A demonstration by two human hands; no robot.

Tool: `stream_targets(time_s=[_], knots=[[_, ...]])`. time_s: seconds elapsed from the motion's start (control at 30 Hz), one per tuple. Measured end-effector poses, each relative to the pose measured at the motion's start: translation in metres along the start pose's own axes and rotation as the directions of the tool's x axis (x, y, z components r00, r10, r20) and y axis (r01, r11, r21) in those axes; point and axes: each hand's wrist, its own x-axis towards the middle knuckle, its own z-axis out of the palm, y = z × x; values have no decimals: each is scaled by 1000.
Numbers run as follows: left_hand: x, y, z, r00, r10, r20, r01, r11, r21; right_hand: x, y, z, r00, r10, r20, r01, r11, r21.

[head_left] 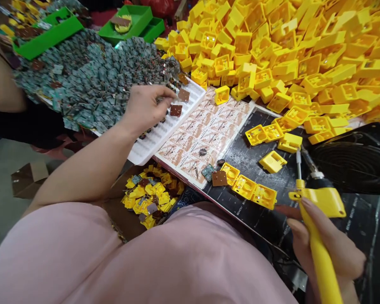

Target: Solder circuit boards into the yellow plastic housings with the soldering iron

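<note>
Pink top; R grip round yellow tool, nr cases; L grip by bd, can't tell if holding

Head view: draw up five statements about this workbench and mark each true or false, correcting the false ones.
1. The left hand is over the white tray. True.
2. Blue bottles are heaped at the far right. False: yellow plastic cases are heaped there.
3. The right hand holds a yellow-handled tool. True.
4. A black jacket fills the foreground. False: a pink top does.
5. A brown square board lies at the left end of a row of open yellow cases. True.
</note>
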Motion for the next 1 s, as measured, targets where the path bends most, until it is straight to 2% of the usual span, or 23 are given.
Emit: stream_targets(time_s=[0.07, 0.1, 0.17, 0.2, 0.23, 0.27, 0.3, 0.33, 0.37, 0.43, 0.5, 0.53, 0.57, 0.6, 0.63, 0.67, 0.73, 0.77, 0.8, 0.83, 0.87, 0.93, 1.0], knots=[[0, 9, -3, 996, -49, -73, 41, 992, -116, 7, -4, 4, 999, -51, 15, 51, 998, -25], [1, 14, -3, 992, -47, -117, 23, 980, -196, 11, -7, 5, 998, -57, 10, 57, 998, -29], [3, 29, 2, 984, 11, -175, -80, 917, -392, 19, -15, 6, 1000, -23, 5, 23, 1000, 2], [3, 39, 8, 987, 49, -156, -122, 853, -507, 24, -18, 6, 1000, -5, 1, 5, 1000, 29], [0, 52, 16, 993, 79, -88, -117, 772, -625, 28, -22, 5, 1000, 7, -15, -6, 999, 53], [-4, 66, 27, 993, 109, 37, -47, 681, -731, 32, -25, 5, 999, 19, -30, -17, 997, 70], [-10, 82, 39, 970, 141, 199, 78, 593, -802, 35, -27, 5, 998, 40, -45, -36, 995, 91], [-18, 98, 52, 916, 169, 363, 230, 519, -823, 38, -29, 5, 997, 53, -61, -45, 992, 117], [-27, 115, 64, 833, 196, 517, 384, 467, -796, 40, -30, 5, 997, 37, -72, -25, 987, 162], [-46, 145, 86, 636, 240, 734, 630, 387, -673, 40, -31, 5, 998, -14, -65, 30, 965, 260], [-63, 166, 101, 453, 287, 844, 789, 313, -530, 38, -31, 3, 997, -6, -75, 28, 952, 305], [-70, 172, 105, 383, 308, 871, 836, 285, -469, 35, -30, 2, 995, 15, -97, 15, 954, 299], [-76, 175, 108, 345, 326, 880, 857, 274, -437, 32, -30, 1, 991, 33, -130, 5, 958, 287], [-81, 175, 108, 354, 339, 872, 845, 283, -453, 29, -29, 0, 985, 49, -165, -2, 963, 269], [-85, 174, 107, 407, 350, 843, 794, 320, -516, 26, -28, -2, 979, 55, -198, -7, 971, 237], [-87, 171, 105, 490, 362, 793, 697, 383, -606, 23, -28, -3, 975, 67, -212, -24, 980, 199], [-92, 168, 101, 667, 401, 627, 387, 533, -753, 20, -29, -4, 975, 87, -204, -62, 990, 125], [-94, 168, 99, 725, 422, 545, 236, 590, -772, 19, -30, -3, 977, 96, -189, -79, 992, 94], [-96, 170, 99, 764, 426, 484, 137, 626, -767, 19, -33, -2, 979, 97, -178, -87, 994, 66], [-99, 173, 101, 791, 412, 452, 101, 641, -761, 20, -35, -1, 980, 92, -179, -85, 995, 46], [-102, 176, 104, 813, 382, 439, 117, 632, -766, 20, -38, 1, 978, 81, -190, -76, 996, 35], [-106, 183, 113, 833, 304, 463, 238, 559, -794, 23, -42, 5, 973, 53, -223, -54, 999, 2], [-108, 186, 119, 826, 249, 506, 355, 468, -809, 25, -44, 5, 969, 47, -244, -51, 999, -12]])
